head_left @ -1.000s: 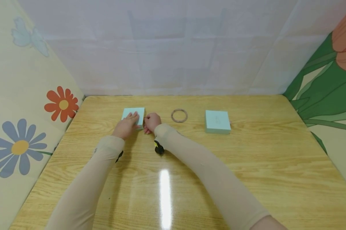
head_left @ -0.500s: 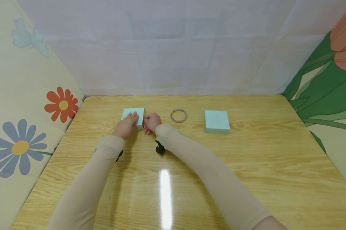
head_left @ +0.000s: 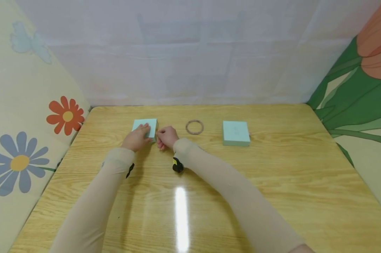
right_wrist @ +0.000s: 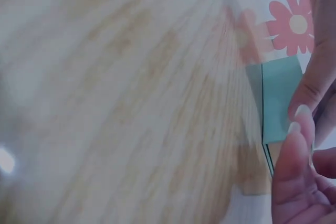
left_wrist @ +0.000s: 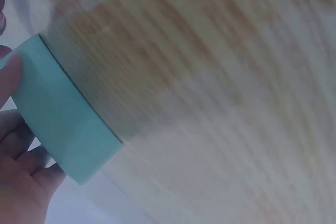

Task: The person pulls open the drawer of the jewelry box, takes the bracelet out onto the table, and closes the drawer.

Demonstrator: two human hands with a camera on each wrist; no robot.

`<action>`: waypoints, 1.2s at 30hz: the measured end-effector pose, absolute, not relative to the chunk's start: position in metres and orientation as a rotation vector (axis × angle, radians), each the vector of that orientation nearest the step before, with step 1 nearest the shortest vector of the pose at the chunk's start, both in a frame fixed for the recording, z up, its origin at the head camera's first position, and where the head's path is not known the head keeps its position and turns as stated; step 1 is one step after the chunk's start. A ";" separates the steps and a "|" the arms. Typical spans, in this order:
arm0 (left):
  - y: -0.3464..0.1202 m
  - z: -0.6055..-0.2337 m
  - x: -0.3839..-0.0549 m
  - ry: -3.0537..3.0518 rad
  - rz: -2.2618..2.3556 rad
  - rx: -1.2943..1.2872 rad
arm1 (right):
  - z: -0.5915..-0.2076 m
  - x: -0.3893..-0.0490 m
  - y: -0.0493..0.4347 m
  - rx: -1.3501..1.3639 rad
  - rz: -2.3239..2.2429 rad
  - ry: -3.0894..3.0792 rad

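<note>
A pale turquoise box (head_left: 140, 123) lies flat at the back left of the table. My left hand (head_left: 135, 140) holds it, fingers spread over the lid and thumb (right_wrist: 310, 90) against the front face. In the left wrist view, that long front face of the box (left_wrist: 63, 114) shows beside the hand. At the box's right end, my right hand (head_left: 167, 137) pinches with thumb and forefinger; what sits between these fingertips is mostly hidden, a small tab at the box's side. A tan end panel (right_wrist: 274, 153) shows under the lid in the right wrist view.
To the right of my right hand lies a thin brownish bangle (head_left: 195, 133). A second turquoise box (head_left: 236, 133) rests further right, with a small pinkish tab (head_left: 250, 134) on its right side. A white cloth (head_left: 190, 70) hangs behind the wooden table (head_left: 288, 168).
The right hand and wrist have shifted slightly to the right and nearer relative to the box, still pinching. The left hand stays on the box. The head view has turned slightly.
</note>
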State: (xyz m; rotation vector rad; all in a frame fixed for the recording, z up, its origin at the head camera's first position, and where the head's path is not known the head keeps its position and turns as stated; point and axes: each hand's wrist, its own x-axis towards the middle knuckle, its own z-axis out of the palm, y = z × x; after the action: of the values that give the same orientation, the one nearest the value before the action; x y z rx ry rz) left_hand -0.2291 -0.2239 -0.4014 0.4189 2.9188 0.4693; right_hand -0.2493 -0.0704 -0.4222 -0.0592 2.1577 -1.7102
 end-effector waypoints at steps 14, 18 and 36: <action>-0.222 -0.409 -0.225 2.920 0.606 0.374 | -0.408 -0.241 -0.041 -0.084 -1.720 2.176; -0.220 -0.411 -0.225 2.988 0.557 0.415 | -0.403 -0.241 -0.030 -0.093 -1.717 2.179; -0.205 -0.413 -0.214 3.046 0.540 0.475 | -0.392 -0.240 0.007 -0.083 -1.723 2.211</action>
State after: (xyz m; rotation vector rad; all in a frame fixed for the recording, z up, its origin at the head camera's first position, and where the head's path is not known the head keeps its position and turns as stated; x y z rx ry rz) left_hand -0.2145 -0.2052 -0.4128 0.4745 3.0456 0.5401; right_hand -0.2397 0.0067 -0.3924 -0.0832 2.2114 -1.7231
